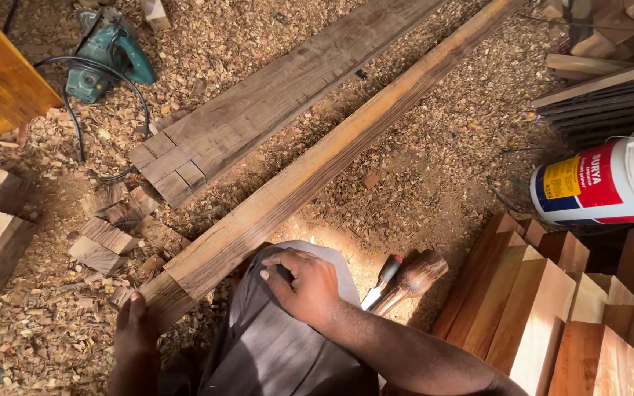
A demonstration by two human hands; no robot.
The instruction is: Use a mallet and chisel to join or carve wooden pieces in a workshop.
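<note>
Left hand [135, 328] presses fingers-together on near end of long beam [317, 161]; right hand [304, 287] rests loosely curled on knee [273, 337], holding nothing; chisel [383, 282] just beside.

We are looking at a long squared wooden beam [317, 165], brown with streaked grain, lying flat on the sawdust and running diagonally away from our knee [273, 323] toward the upper right. Its near end is resting just beside the knee, where our left hand [135, 330] is touching the cut end corner. Our right hand [302, 286] is lying palm down on the knee, just beside the beam's near stretch.
</note>
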